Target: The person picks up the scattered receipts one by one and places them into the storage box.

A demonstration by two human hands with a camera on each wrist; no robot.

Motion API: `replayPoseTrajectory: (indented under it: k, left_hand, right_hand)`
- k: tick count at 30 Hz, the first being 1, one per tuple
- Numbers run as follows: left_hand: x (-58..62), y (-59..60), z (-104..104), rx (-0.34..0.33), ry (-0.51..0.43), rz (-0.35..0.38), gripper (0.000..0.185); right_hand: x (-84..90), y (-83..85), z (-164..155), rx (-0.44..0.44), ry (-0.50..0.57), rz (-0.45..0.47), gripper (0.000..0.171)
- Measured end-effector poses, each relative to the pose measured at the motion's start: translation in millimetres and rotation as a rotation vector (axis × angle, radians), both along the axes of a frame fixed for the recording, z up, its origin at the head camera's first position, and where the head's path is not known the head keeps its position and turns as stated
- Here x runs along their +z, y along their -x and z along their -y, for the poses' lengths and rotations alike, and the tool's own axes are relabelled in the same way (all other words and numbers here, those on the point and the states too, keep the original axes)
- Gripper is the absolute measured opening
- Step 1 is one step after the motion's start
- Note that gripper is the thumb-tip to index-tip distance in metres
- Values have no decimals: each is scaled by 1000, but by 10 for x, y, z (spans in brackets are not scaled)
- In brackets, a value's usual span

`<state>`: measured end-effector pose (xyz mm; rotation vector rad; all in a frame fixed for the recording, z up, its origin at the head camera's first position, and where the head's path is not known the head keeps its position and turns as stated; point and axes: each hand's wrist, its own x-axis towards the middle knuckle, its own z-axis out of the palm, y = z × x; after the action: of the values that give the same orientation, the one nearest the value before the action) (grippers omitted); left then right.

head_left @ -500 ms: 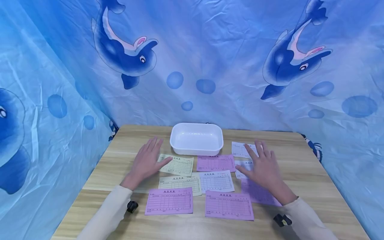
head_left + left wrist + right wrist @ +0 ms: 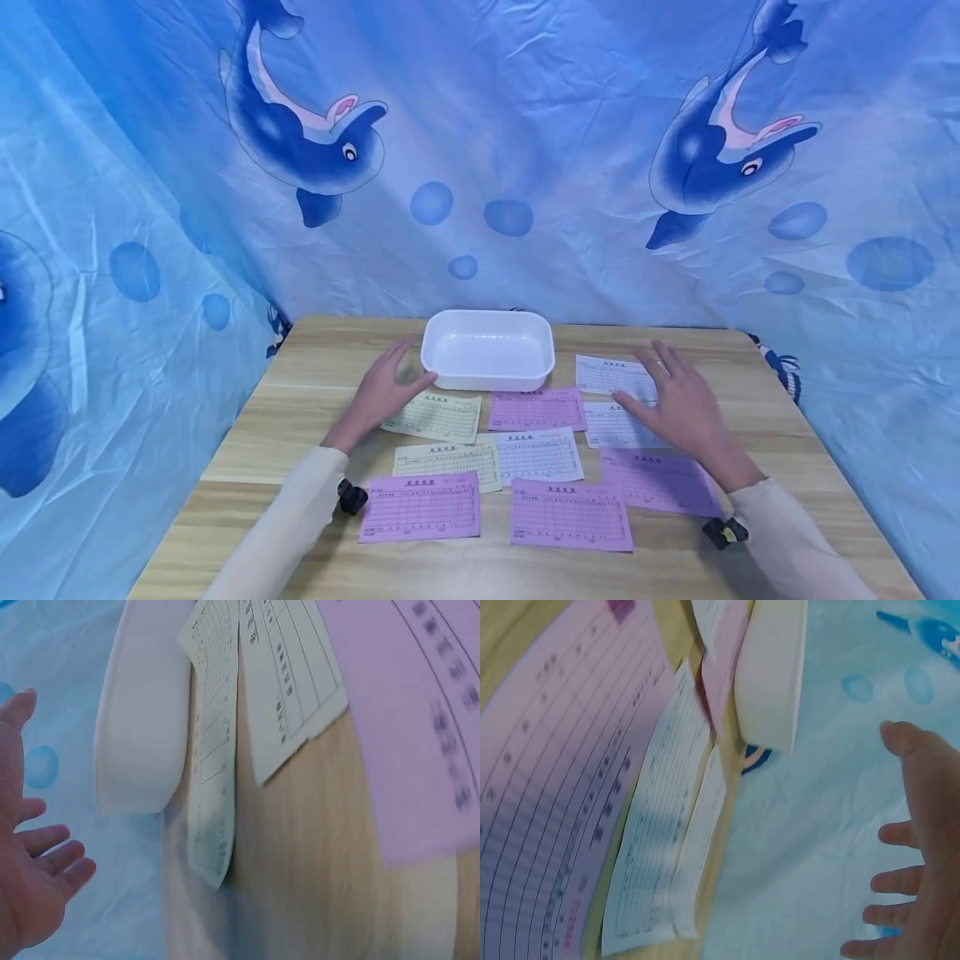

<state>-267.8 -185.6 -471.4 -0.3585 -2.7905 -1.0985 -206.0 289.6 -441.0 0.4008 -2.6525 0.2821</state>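
Observation:
Above the left pale green receipt slip [image 2: 442, 421], my left hand [image 2: 377, 396] holds nothing, fingers extended and thumb pointing toward the lower left corner of the white plastic tub [image 2: 487, 383]. My right hand [image 2: 686, 412] hovers at the right, thumb spread, over two white slips, the upper [image 2: 600, 375] and the lower [image 2: 618, 429]. A purple slip [image 2: 652, 487] lies below its wrist. Both wrist views show empty hands, the left [image 2: 30, 877] and the right [image 2: 934, 855], held above the tabletop.
Two pink-purple slips, left [image 2: 420, 512] and right [image 2: 572, 521], lie nearest the front. Behind them a second pale green slip [image 2: 442, 465] meets a white one [image 2: 540, 457]. Another pink slip [image 2: 536, 411] lies before the tub. A blue dolphin-print curtain [image 2: 585, 275] borders the wooden table [image 2: 300, 400].
My left hand has shifted right, closer to the tub, its fingers drawn nearer together. The right hand has moved slightly right, uncovering more of the white and purple slips. The slips and tub stay put.

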Motion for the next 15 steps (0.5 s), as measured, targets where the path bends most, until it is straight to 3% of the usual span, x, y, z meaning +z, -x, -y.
replayPoseTrajectory:
  k: [4,8,15]
  left_hand:
    - [-72,60,-11,-1,-150,38,92]
    - [-154,125,-26,-24,-266,52,87]
    - [-256,184,-76,-26,-341,79,88]
  right_hand:
    - [-15,96,-103,16,76,-19,77]
    - [2,184,-213,-7,147,47,73]
    - [-67,384,-483,-30,284,183,72]
